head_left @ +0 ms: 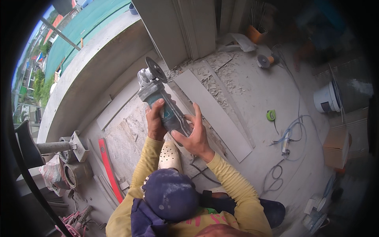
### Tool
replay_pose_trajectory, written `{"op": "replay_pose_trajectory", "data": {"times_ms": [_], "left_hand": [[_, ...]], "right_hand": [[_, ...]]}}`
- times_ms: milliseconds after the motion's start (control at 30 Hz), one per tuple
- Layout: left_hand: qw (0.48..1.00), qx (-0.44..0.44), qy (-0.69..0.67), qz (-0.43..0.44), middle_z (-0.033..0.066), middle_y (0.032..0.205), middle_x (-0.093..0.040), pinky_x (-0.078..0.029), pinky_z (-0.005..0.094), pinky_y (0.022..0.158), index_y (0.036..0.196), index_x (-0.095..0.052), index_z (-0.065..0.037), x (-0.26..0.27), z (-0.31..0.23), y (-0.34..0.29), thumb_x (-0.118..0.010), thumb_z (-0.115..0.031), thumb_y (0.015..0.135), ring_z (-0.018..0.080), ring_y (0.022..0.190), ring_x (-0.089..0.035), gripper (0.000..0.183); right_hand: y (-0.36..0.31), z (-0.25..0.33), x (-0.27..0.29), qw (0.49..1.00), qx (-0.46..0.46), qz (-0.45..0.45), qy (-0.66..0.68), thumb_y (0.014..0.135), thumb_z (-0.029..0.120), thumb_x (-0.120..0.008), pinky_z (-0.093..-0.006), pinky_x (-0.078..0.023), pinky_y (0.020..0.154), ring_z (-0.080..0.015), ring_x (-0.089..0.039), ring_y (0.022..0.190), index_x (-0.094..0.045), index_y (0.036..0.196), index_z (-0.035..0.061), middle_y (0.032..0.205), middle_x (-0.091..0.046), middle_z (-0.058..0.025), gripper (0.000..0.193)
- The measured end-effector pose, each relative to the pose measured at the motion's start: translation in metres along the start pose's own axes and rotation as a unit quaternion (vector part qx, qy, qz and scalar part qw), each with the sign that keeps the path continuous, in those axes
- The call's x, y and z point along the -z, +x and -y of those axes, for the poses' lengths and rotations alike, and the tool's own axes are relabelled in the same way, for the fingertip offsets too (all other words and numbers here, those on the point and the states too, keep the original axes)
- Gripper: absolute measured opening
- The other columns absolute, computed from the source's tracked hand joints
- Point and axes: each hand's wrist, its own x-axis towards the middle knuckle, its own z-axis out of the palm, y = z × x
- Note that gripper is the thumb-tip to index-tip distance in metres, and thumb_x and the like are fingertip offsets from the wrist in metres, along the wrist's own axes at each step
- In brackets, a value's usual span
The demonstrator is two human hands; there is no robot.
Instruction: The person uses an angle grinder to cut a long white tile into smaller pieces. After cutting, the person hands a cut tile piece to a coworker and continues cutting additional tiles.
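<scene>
Holding angle grinder (166, 110) between left hand (156, 124), right hand (196, 139).

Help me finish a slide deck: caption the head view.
Left grip and right grip on an angle grinder, above a dusty floor.

The grinder (169, 113) is teal and grey, the bar (109, 169) red, the sleeves (233, 178) yellow
</scene>
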Motion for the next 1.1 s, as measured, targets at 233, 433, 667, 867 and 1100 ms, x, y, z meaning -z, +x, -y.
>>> {"op": "replay_pose_trajectory", "data": {"times_ms": [233, 433, 667, 867, 1100], "left_hand": [[0.996, -0.004, -0.087, 0.027, 0.0152, 0.111, -0.073, -0.069, 0.0439, 0.083, 0.128, -0.063, 0.003, 0.021, -0.016, 0.008, -0.067, -0.035, 0.101, 0.0269, 0.101, -0.075, 0.047], [0.993, -0.037, -0.116, 0.01, 0.0136, 0.111, -0.072, -0.069, 0.0466, 0.084, 0.125, -0.063, 0.002, 0.014, -0.011, -0.027, -0.069, -0.032, 0.1, 0.0277, 0.105, -0.074, 0.043], [0.998, -0.063, -0.027, -0.01, 0.0134, 0.108, -0.074, -0.067, 0.0445, 0.087, 0.123, -0.066, 0.0, -0.038, -0.008, -0.098, -0.07, -0.031, 0.101, 0.0264, 0.099, -0.076, 0.039], [0.994, -0.082, 0.07, -0.017, 0.0132, 0.102, -0.075, -0.065, 0.0382, 0.087, 0.118, -0.067, 0.0, -0.071, -0.032, -0.168, -0.069, -0.034, 0.102, 0.025, 0.093, -0.077, 0.038], [0.986, -0.127, 0.103, -0.034, 0.0142, 0.099, -0.075, -0.065, 0.038, 0.086, 0.119, -0.066, 0.0, -0.074, -0.02, -0.165, -0.067, -0.034, 0.103, 0.0251, 0.09, -0.076, 0.038]], "right_hand": [[-0.031, -0.01, 0.021, 0.93, -0.215, 0.219, 0.203, 0.09, 0.021, -0.085, -0.0327, -0.06, 0.08, -0.0149, -0.073, 0.087, -0.06, 0.135, -0.0043, 0.1, -0.072, -0.009, 0.057], [-0.021, -0.021, 0.074, 0.88, -0.106, 0.461, 0.045, 0.088, 0.041, -0.088, -0.0389, -0.056, 0.102, -0.0267, -0.071, 0.112, -0.062, 0.142, -0.0025, 0.129, -0.073, -0.0153, 0.073], [-0.065, -0.011, 0.074, 0.966, -0.063, 0.214, 0.129, 0.078, 0.055, -0.092, -0.0436, -0.052, 0.112, -0.0405, -0.068, 0.13, -0.038, 0.16, -0.0126, 0.139, -0.066, -0.0348, 0.119], [-0.074, 0.073, 0.102, 0.959, 0.033, 0.283, 0.005, 0.079, 0.042, -0.088, -0.0521, -0.058, 0.104, -0.0526, -0.069, 0.119, -0.022, 0.164, -0.0114, 0.138, -0.058, -0.0397, 0.12], [-0.087, 0.095, 0.115, 0.955, 0.052, 0.243, -0.159, 0.079, 0.034, -0.085, -0.0547, -0.061, 0.093, -0.0516, -0.071, 0.107, -0.035, 0.152, -0.0075, 0.126, -0.059, -0.0296, 0.098]]}}
